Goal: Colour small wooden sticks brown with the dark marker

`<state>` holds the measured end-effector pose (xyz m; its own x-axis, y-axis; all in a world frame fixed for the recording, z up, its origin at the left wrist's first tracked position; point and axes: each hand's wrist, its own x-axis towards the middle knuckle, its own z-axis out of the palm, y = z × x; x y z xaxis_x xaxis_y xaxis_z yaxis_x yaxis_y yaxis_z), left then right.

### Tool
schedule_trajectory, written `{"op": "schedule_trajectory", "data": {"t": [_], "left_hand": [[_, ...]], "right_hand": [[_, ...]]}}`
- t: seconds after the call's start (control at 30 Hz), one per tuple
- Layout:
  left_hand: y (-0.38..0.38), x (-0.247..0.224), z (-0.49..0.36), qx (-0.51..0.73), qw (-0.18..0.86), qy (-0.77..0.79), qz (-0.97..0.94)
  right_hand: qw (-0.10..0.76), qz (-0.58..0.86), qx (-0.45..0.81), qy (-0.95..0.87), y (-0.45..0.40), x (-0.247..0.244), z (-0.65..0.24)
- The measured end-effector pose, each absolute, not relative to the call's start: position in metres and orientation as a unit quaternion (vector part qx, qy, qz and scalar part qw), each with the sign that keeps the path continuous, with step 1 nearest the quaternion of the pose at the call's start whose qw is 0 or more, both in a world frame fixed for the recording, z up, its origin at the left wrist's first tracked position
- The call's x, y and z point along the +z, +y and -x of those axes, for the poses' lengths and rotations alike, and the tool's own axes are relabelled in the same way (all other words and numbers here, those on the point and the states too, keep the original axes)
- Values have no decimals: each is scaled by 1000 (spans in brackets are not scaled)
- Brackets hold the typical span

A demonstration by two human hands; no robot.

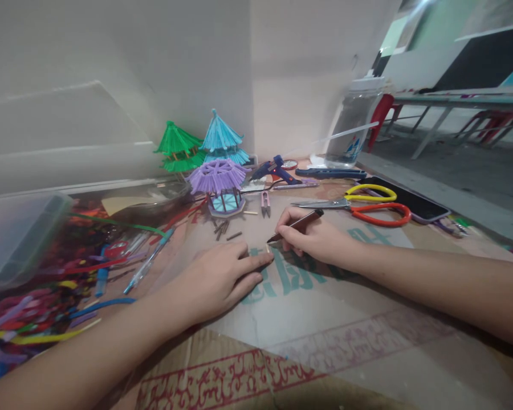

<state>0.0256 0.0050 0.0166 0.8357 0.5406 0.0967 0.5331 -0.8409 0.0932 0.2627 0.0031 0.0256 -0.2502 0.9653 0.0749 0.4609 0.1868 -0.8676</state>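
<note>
My right hand (301, 233) is closed round a dark brown marker (297, 224), its tip down at a tiny pale stick (268, 247) on the covered table. My left hand (226, 276) rests palm down, fingers apart, its index fingertip at the near end of that stick. Several short dark brown sticks (222, 229) lie just beyond my left hand. Behind them stands a small pavilion model with a purple roof (218, 176), beside a blue-roofed one (222, 134) and a green-roofed one (177, 145).
Scissors (376, 204), a dark phone (410, 199), a blue glue gun (277, 169) and small snips (265, 203) lie beyond my right hand. A clear jug (353, 125) stands at the back. Colourful pipe cleaners (21, 319) and a plastic box (21, 239) occupy the left.
</note>
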Motion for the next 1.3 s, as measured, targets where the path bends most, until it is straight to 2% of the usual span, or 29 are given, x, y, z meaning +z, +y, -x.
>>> {"op": "schedule_trajectory", "data": {"t": [1.3], "left_hand": [[4,17,-26,48,36,289,-955]], "right_hand": [[310,497,415,-696,5,25,-266]]}}
